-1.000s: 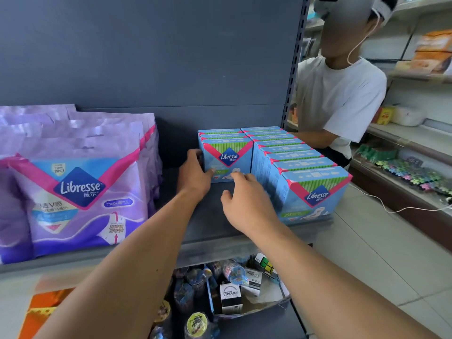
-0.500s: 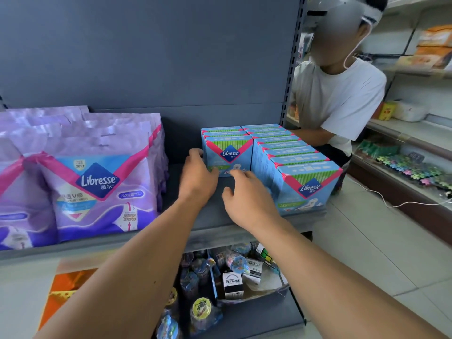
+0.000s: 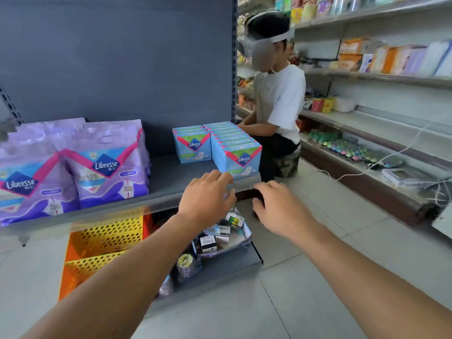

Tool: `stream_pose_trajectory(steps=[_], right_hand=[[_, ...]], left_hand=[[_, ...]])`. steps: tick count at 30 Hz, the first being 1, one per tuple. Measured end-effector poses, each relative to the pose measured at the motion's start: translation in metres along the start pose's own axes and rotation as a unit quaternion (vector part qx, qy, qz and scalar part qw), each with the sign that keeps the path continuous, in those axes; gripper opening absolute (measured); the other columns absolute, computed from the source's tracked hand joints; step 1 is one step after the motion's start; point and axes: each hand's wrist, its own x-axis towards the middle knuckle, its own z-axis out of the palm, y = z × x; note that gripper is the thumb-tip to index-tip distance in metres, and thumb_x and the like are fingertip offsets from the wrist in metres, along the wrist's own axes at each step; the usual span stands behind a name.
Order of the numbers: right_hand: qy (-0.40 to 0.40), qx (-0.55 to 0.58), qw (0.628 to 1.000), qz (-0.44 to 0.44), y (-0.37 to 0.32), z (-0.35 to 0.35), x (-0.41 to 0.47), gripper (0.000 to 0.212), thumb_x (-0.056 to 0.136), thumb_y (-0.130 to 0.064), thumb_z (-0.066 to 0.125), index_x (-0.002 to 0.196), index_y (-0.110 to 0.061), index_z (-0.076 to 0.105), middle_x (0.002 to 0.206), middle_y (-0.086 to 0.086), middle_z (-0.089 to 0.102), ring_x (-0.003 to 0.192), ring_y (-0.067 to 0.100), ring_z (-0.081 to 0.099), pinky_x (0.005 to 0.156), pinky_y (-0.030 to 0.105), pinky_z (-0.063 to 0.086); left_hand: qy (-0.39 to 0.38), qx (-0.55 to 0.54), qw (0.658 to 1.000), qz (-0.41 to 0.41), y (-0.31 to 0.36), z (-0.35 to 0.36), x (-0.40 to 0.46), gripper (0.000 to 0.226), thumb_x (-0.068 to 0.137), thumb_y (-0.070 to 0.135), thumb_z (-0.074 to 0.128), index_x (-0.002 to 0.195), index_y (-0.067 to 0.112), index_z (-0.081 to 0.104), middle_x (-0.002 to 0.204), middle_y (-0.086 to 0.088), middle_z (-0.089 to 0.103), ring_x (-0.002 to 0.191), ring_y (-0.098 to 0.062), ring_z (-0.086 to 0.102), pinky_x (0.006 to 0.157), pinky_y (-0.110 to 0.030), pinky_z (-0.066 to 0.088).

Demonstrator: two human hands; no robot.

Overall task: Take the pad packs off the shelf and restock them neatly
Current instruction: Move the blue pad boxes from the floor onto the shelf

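Observation:
Blue Libresse pad packs stand in two rows on the grey shelf [image 3: 168, 177]: a short row [image 3: 193, 146] at the back and a longer row [image 3: 238, 152] reaching the shelf's front right corner. Purple Libresse pad bags [image 3: 107, 165] fill the shelf's left side. My left hand [image 3: 206, 195] hovers at the shelf's front edge, fingers relaxed, holding nothing. My right hand [image 3: 276, 204] hangs just right of the shelf corner, fingers loosely curled, empty. Both hands are apart from the packs.
A person in a white shirt [image 3: 278, 101] crouches behind the shelf's right end. Below the shelf sit a yellow-orange perforated rack [image 3: 102, 241] and a tray of small goods [image 3: 220, 238]. Shelves of goods [image 3: 379, 133] line the right aisle; a white cable [image 3: 362, 167] trails there.
Both hands have drawn back from the short row of blue packs to the shelf's front edge. The view has pulled back and risen, showing more of the aisle.

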Motion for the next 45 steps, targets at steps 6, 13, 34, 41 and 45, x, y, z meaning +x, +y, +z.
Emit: stream_pose_trajectory(steps=[6, 13, 34, 41, 45], right_hand=[[-0.017, -0.025, 0.993, 0.113, 0.096, -0.033, -0.110, 0.042, 0.098, -0.031, 0.043, 0.138, -0.019, 0.047, 0.129, 0.005, 0.054, 0.120, 0.027, 0.050, 0.091, 0.039, 0.047], [-0.037, -0.010, 0.959, 0.282, 0.213, -0.037, -0.233, 0.043, 0.097, -0.034, 0.045, 0.138, -0.021, 0.048, 0.129, 0.004, 0.056, 0.116, 0.026, 0.054, 0.093, 0.039, 0.047], [-0.066, 0.200, 0.687, 0.695, 0.467, 0.229, -0.501, 0.045, 0.096, -0.025, 0.050, 0.137, -0.009, 0.042, 0.131, 0.015, 0.047, 0.118, 0.031, 0.051, 0.091, 0.033, 0.043], [0.025, 0.250, 0.635, 0.730, 0.486, 0.280, -0.503, 0.036, 0.091, -0.020, 0.056, 0.125, -0.011, 0.049, 0.119, 0.014, 0.053, 0.106, 0.031, 0.056, 0.077, 0.032, 0.045], [0.063, 0.288, 0.585, 0.756, 0.483, 0.287, -0.500, 0.030, 0.094, -0.023, 0.051, 0.121, -0.011, 0.054, 0.117, 0.013, 0.052, 0.096, 0.028, 0.057, 0.076, 0.028, 0.044]], left_hand=[[-0.090, -0.056, 0.991, 0.084, 0.117, 0.034, -0.025, 0.033, 0.095, 0.044, 0.045, 0.123, 0.027, 0.051, 0.119, 0.002, 0.056, 0.107, -0.023, 0.056, 0.077, -0.033, 0.042], [-0.233, -0.137, 0.951, 0.147, 0.254, 0.124, -0.052, 0.035, 0.094, 0.047, 0.046, 0.125, 0.029, 0.049, 0.122, 0.003, 0.055, 0.110, -0.022, 0.056, 0.085, -0.037, 0.048], [-0.557, -0.206, 0.797, 0.105, 0.472, 0.520, -0.216, 0.045, 0.097, 0.028, 0.053, 0.140, 0.016, 0.044, 0.139, -0.006, 0.047, 0.126, -0.019, 0.047, 0.093, -0.021, 0.034], [-0.572, -0.245, 0.782, 0.025, 0.483, 0.570, -0.241, 0.035, 0.096, 0.016, 0.054, 0.129, 0.007, 0.048, 0.127, -0.010, 0.059, 0.119, -0.028, 0.054, 0.079, -0.022, 0.036], [-0.594, -0.272, 0.756, -0.042, 0.476, 0.572, -0.242, 0.041, 0.097, 0.020, 0.054, 0.134, 0.002, 0.045, 0.126, -0.006, 0.059, 0.112, -0.024, 0.058, 0.081, -0.024, 0.040]])
